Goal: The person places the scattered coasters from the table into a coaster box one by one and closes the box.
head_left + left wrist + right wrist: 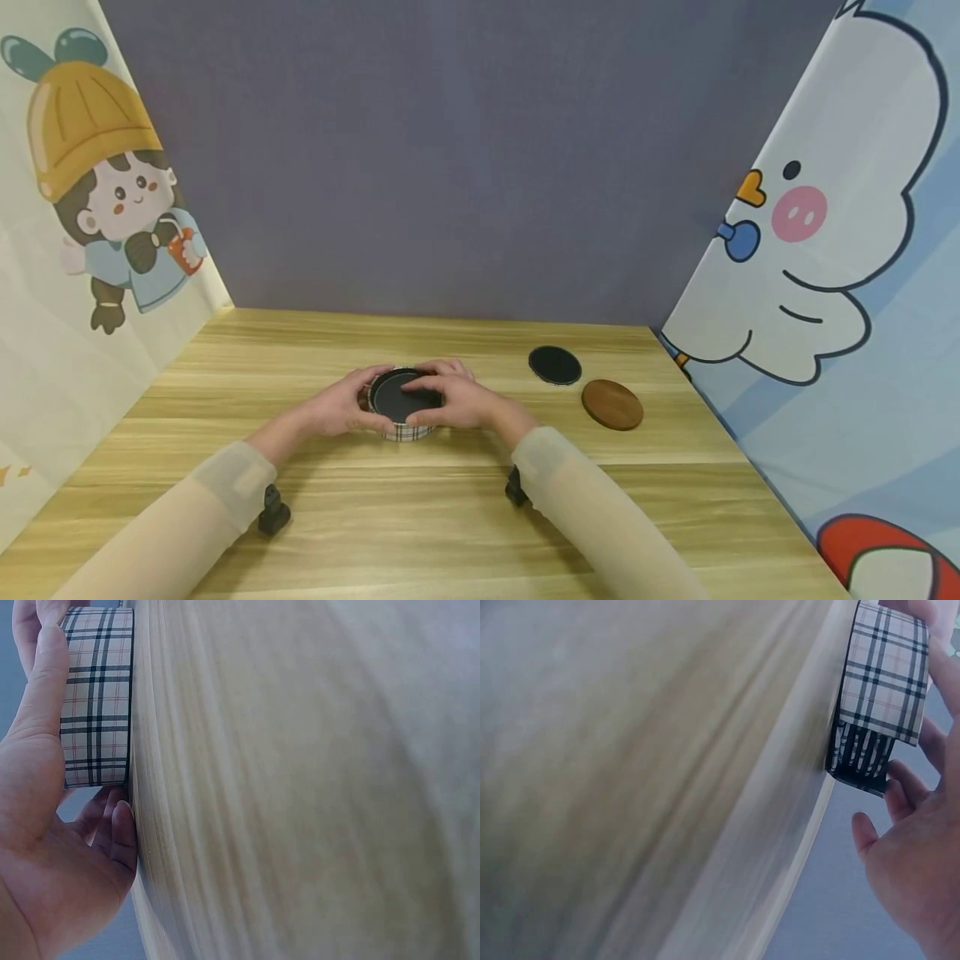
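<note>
A round plaid holder (408, 432) with a black inside stands on the wooden table between both hands. In the left wrist view its checked side wall (97, 712) is upright on the tabletop. My left hand (352, 404) grips it from the left, thumb along the near side and fingers round the far side. From the right, my right hand (457, 398) spans the holder, its thumb at the near rim and a finger reaching over the black inside. In the right wrist view a dark striped section (861, 754) shows where the plaid wall ends.
To the right on the table (465, 517) lie a black round coaster (555, 365) and, nearer, a brown wooden disc (612, 404). A grey panel (450, 167) rises behind the table, with cartoon-printed sheets on both sides.
</note>
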Demonstrator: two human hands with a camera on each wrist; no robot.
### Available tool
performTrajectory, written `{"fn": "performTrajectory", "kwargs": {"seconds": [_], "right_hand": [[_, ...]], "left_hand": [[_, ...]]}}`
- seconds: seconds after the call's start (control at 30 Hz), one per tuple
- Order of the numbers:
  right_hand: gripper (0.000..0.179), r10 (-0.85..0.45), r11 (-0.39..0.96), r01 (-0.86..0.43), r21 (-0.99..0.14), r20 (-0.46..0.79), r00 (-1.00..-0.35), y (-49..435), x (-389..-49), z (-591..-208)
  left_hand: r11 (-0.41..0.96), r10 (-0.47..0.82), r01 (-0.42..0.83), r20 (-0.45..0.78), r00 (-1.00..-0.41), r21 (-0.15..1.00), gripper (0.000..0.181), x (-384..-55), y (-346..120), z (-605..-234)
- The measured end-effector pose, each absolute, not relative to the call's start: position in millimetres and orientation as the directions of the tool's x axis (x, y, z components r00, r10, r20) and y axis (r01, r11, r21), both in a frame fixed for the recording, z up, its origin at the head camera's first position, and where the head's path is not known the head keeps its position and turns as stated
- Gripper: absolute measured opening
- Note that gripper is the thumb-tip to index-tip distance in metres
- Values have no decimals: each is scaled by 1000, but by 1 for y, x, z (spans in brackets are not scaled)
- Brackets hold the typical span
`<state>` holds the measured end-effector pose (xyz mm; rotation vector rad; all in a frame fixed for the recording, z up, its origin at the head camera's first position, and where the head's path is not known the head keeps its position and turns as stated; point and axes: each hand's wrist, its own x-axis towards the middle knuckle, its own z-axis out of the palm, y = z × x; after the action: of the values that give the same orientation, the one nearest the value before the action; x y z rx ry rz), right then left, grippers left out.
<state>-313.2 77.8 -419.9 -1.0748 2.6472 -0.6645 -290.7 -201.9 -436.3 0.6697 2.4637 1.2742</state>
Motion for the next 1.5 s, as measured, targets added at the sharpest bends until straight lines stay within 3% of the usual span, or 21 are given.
{"fn": "performTrajectory", "kwargs": {"seconds": [0.53,0.77,1.5], "right_hand": [[64,-680,621,-602,-502,39,-733,94,-307,-419],[65,-651,591,-534,-604,34,-758,129,-304,-417],[64,-507,672,-388,-631,-10,-862,250,-311,-412]], "left_hand": [[494,523,274,-31,-852,825,111,-292,-202,-437],[475,514,300,16,-858,827,112,-291,-199,-438],[465,521,303,20,-853,832,111,-291,-199,-438]]}}
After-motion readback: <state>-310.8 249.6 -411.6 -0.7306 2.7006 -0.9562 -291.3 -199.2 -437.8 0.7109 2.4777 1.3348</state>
